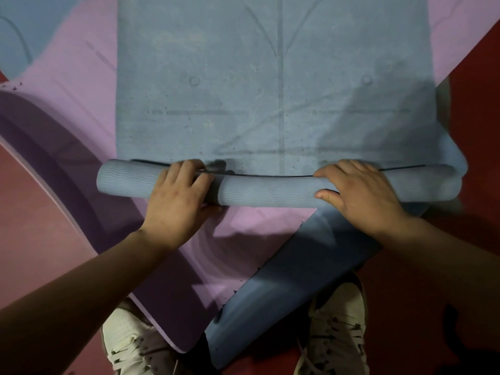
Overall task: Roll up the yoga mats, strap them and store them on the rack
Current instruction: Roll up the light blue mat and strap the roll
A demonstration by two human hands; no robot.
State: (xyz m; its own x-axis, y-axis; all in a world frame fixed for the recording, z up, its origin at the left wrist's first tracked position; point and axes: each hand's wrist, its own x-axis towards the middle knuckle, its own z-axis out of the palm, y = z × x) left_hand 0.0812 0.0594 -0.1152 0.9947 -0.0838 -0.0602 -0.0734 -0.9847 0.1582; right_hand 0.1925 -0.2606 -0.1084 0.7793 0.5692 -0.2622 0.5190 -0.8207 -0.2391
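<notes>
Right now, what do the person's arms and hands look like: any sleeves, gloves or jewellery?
The left hand and right hand are bare: no gloves, rings or watch show. The left forearm and right forearm are bare too; no sleeve comes into view before the picture's edge.

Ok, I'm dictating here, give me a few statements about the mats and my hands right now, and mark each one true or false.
1. The left hand and the right hand both hold the rolled part of the blue mat. True.
2. The blue mat is rolled up all the way. False: most of it lies flat beyond the roll.
3. A pink mat lies under the blue mat. True.
4. The person is barefoot. False: pale laced shoes show at the bottom edge.
</notes>
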